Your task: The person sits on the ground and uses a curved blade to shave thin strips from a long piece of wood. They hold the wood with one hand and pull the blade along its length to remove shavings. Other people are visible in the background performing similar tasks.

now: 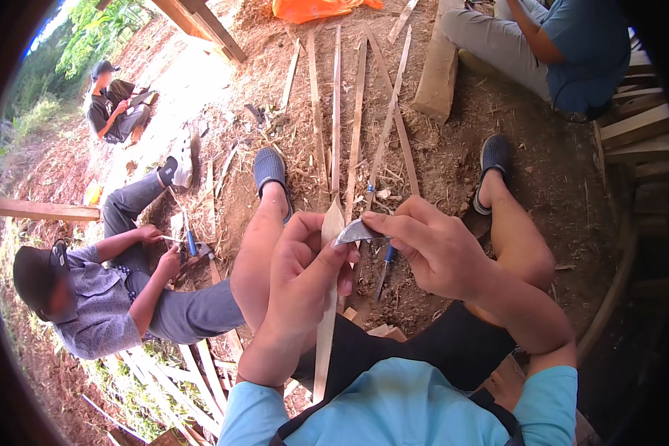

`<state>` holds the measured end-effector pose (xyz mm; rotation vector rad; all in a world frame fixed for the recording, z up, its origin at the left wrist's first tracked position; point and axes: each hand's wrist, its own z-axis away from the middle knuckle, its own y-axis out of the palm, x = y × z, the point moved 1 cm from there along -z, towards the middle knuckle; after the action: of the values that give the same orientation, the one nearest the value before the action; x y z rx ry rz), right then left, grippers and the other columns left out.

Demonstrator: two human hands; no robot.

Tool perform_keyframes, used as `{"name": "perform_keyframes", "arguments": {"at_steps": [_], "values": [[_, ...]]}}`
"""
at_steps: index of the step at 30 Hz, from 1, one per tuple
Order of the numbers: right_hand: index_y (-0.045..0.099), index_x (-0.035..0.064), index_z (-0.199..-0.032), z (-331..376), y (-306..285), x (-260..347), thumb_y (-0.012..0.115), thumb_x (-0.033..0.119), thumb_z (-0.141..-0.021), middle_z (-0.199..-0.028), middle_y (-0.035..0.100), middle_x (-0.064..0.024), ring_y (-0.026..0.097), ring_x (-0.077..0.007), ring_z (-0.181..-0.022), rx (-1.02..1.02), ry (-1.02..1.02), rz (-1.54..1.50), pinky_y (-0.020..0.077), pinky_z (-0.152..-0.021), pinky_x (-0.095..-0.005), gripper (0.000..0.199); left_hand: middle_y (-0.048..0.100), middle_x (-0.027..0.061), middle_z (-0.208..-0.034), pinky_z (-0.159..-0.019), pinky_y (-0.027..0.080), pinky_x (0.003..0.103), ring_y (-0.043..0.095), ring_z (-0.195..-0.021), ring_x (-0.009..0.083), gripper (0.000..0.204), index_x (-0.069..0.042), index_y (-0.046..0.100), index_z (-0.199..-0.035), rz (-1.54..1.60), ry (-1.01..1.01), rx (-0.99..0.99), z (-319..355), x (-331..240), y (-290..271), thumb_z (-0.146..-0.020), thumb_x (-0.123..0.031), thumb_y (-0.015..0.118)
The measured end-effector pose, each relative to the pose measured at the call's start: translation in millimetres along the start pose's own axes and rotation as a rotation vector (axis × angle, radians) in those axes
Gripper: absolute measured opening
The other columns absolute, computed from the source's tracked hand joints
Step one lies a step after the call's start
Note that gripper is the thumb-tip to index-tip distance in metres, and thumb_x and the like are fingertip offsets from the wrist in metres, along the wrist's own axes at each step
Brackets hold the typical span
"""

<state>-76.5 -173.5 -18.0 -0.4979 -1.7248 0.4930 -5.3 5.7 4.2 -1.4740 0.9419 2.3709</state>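
Note:
My left hand (305,256) is wrapped round a thin, pale wooden strip (325,346), which stands lengthwise before me with its pointed, leaf-shaped tip up past my fingers. Between the thumb and fingers of my right hand (440,244) is a small grey metal blade (355,233), broad and slightly curved. The blade lies across in front of the strip, just under its tip, and my left thumb touches the blade's end. Whether its edge meets the wood is hidden. Below the blade, on the ground between my legs, lies a tool with a blue handle (390,254).
Several long wooden strips (337,111) lie on the shavings-strewn dirt ahead. A thick timber block (436,74) sits at far right beside a seated person (580,59). Close on my left another person (104,297) works with both hands; a third (119,108) sits farther off.

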Motion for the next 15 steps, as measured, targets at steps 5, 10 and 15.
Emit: {"name": "perform_keyframes", "arguments": {"at_steps": [5, 10, 15], "values": [[0.057, 0.0176, -0.119, -1, 5, 4, 0.056, 0.002, -0.078, -0.085, 0.052, -0.0072, 0.060, -0.0254, -0.067, -0.032, 0.000, 0.082, 0.0506, -0.056, -0.0352, 0.044, 0.056, 0.0072, -0.081, -0.050, 0.040, 0.018, 0.050, -0.057, 0.0076, 0.020, -0.001, 0.039, -0.107, -0.043, -0.016, -0.035, 7, 0, -4, -0.093, -0.008, 0.050], [0.058, 0.0157, -0.117, -5, 12, 4, 0.058, 0.002, -0.077, -0.087, 0.054, -0.0065, 0.061, -0.0241, -0.066, -0.163, -0.030, 0.202, 0.0510, -0.054, -0.0335, 0.043, 0.053, 0.0053, -0.077, -0.048, 0.037, 0.018, 0.046, -0.054, 0.0066, 0.018, -0.003, 0.037, -0.103, -0.047, 0.023, -0.044, 8, 2, -6, -0.094, -0.011, 0.049], [0.059, 0.0126, -0.115, -9, 17, 9, 0.058, 0.003, -0.079, -0.085, 0.054, -0.0081, 0.061, -0.0255, -0.069, -0.296, 0.030, 0.177, 0.0510, -0.057, -0.0344, 0.037, 0.051, 0.0037, -0.075, -0.047, 0.036, 0.018, 0.044, -0.053, 0.0059, 0.015, -0.004, 0.037, -0.101, -0.074, 0.029, -0.056, 4, -8, 1, -0.095, -0.012, 0.048]]}}
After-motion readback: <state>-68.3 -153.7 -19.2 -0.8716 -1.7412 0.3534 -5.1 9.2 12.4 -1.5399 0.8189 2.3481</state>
